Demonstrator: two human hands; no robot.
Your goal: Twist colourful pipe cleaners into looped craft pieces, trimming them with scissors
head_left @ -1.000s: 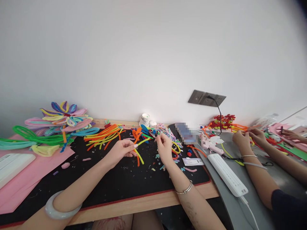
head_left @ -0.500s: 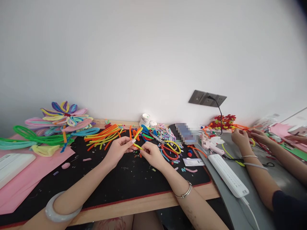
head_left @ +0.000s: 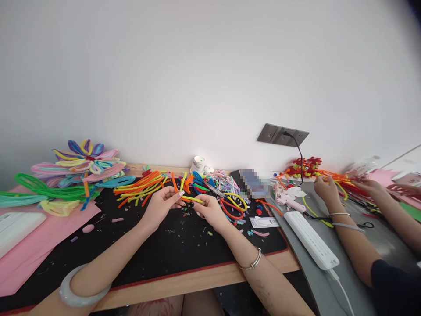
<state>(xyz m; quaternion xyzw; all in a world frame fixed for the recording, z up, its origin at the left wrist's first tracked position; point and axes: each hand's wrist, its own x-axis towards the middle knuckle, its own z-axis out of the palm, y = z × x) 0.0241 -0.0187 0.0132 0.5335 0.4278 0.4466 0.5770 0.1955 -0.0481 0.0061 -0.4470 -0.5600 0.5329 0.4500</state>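
My left hand [head_left: 163, 205] pinches a yellow and an orange pipe cleaner [head_left: 190, 199] over the black mat [head_left: 158, 250]. One yellow end and one orange end stick up past the left thumb. The other ends run level to my right hand [head_left: 210, 211], whose thumb and fingers are closed on them. Left of my hands, loose orange and yellow pipe cleaners [head_left: 140, 186] lie in a bundle. Just behind the right hand are scissors [head_left: 215, 190], amid cut pastel pieces [head_left: 226, 180] and red and yellow loops [head_left: 234, 208].
A pipe-cleaner flower [head_left: 87, 160] and green loops [head_left: 49, 189] lie at left on pink paper [head_left: 29, 259]. To the right are a phone [head_left: 255, 182], a pink glue gun [head_left: 287, 199] and a white power strip [head_left: 311, 239]. A co-worker's hands [head_left: 327, 191] hold orange pipe cleaners.
The pipe cleaners between my hands have swung from slanting down to nearly level. My right hand has shifted slightly right. The co-worker's hands have moved apart.
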